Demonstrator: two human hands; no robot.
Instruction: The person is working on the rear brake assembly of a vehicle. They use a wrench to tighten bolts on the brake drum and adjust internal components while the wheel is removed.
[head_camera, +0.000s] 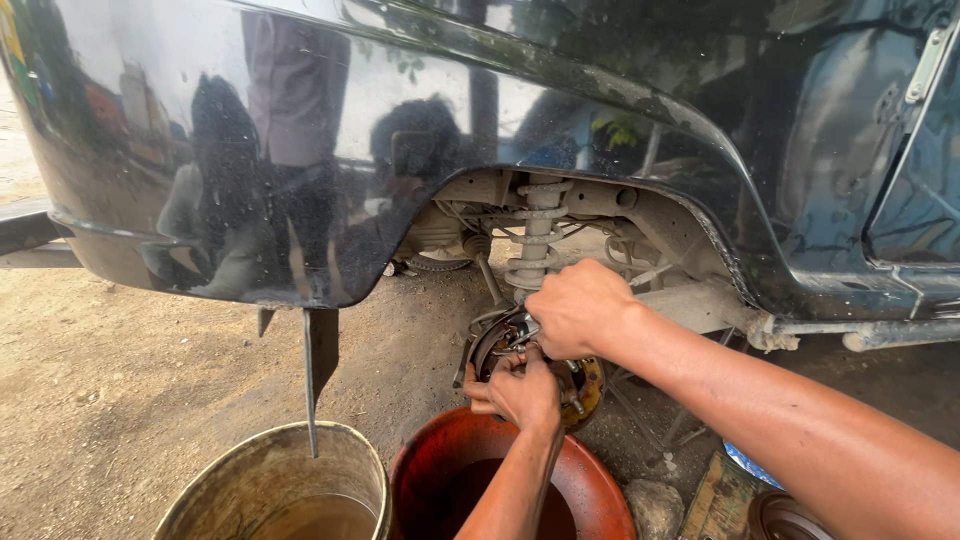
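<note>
Both hands are in under the wheel arch (700, 190) of the dark car. The wheel is off, and the brake assembly (575, 385) sits bare and rusty at the end of the axle, low in the arch and just above the ground.

The right hand (580, 308) comes in from the right on a long outstretched arm. It is closed into a fist over the top of the brake assembly, and a bit of shiny metal, a small tool (522, 330), pokes out from under the knuckles on the left. The fingers are curled tight around it, though how much of the tool is in the fist stays hidden.

The left hand (520, 388) reaches up from below, fingers bent and pressed against the front of the brake assembly, right under the right hand. It looks clenched on some part there, but I cannot tell exactly what it grips.

Behind the hands a coil spring (537, 235) stands upright in the arch. On the dirt ground in front, a red basin (600, 480) sits directly under the left forearm, and a tan metal bucket (270, 470) holding murky liquid stands just beside it on the left. A mud flap (320, 350) hangs down above the bucket.
</note>
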